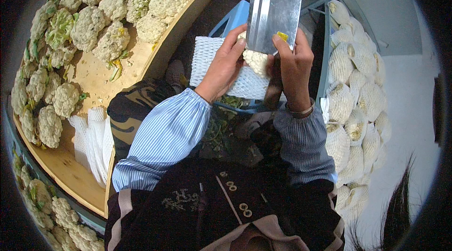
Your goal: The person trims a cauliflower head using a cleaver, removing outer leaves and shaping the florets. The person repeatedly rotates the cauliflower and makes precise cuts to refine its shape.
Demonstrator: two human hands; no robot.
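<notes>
My left hand [226,62] holds a small cauliflower [255,62], whose white curd shows below and left of a cleaver's blade. In my right hand [295,64] is the dark handle of the cleaver [275,7], its broad steel blade pointing up and away from me. The right thumb presses on the blade beside a yellow leaf scrap [282,35]. The blade overlaps the cauliflower; whether it cuts into it cannot be told. Beneath both hands lies a white foam net [208,53] over a blue plastic stool or crate [235,20].
At left, a wooden bin [183,21] holds many cauliflowers and white foam net sleeves [95,141]. At right, net-wrapped cauliflowers [353,110] are stacked in a metal-framed container [322,74]. Leaf trimmings [219,134] lie below, between my legs. More cauliflowers [67,219] are at lower left.
</notes>
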